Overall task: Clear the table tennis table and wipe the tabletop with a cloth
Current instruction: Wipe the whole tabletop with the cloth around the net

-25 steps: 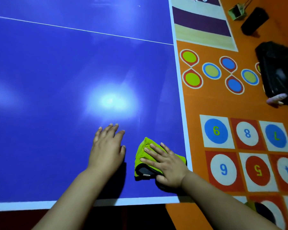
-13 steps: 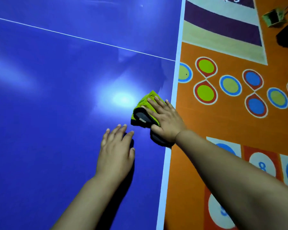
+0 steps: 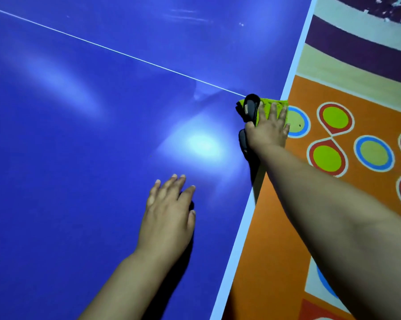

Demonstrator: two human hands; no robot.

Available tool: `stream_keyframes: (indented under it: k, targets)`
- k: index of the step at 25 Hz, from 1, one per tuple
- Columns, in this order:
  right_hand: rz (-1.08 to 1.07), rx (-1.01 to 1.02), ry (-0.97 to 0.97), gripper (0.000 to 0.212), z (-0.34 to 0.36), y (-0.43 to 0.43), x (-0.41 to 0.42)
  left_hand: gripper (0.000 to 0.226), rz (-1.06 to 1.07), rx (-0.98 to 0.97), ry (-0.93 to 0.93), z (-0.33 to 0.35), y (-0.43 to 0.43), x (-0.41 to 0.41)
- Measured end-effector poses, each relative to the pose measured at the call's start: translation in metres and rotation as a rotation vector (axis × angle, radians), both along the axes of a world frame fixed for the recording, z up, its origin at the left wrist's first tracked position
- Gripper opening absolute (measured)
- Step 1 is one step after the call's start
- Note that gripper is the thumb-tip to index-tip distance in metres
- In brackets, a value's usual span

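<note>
Pressing with straight, spread fingers, the right hand [image 3: 267,132] pins the lime-green, black-trimmed cloth [image 3: 279,104] at the glossy blue table [image 3: 102,158]'s white edge, right of centre. The left hand [image 3: 169,211] lies flat, lower centre. Pushed further outward, the overhanging cloth could drop onto the orange patterned floor [image 3: 275,215].

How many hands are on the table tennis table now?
2. The left hand rests flat on the blue tabletop, near its white edge. The right hand presses the green cloth at that edge, where the thin white line ends. No other hand shows.
</note>
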State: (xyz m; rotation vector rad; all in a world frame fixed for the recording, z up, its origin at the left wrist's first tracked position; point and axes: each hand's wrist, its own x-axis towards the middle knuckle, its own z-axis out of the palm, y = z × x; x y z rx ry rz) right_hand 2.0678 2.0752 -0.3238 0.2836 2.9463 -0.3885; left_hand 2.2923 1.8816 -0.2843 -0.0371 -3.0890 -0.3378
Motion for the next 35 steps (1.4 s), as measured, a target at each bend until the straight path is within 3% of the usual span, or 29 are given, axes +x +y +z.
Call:
stream_keyframes:
  k: [8, 21, 25, 29, 35]
  targets:
    - [0.104, -0.079, -0.063, 0.071, 0.014, -0.027, 0.177, 0.049, 0.065, 0.004, 0.013, 0.020, -0.010, 0.095]
    - [0.473, 0.027, -0.197, 0.077, 0.032, -0.072, 0.494, 0.057, 0.165, -0.049, 0.037, 0.060, -0.042, 0.341]
    - [0.676, 0.067, -0.312, 0.073, 0.046, -0.070, 0.534, 0.058, 0.165, -0.071, 0.059, 0.074, -0.037, 0.368]
    - [0.675, -0.226, -0.351, 0.053, 0.078, -0.049, 0.558, 0.060, 0.106, -0.032, 0.108, 0.097, -0.016, 0.363]
    - [0.606, -0.442, -0.063, 0.084, 0.138, -0.011, 0.537, 0.050, 0.040, 0.050, 0.061, 0.136, 0.029, 0.329]
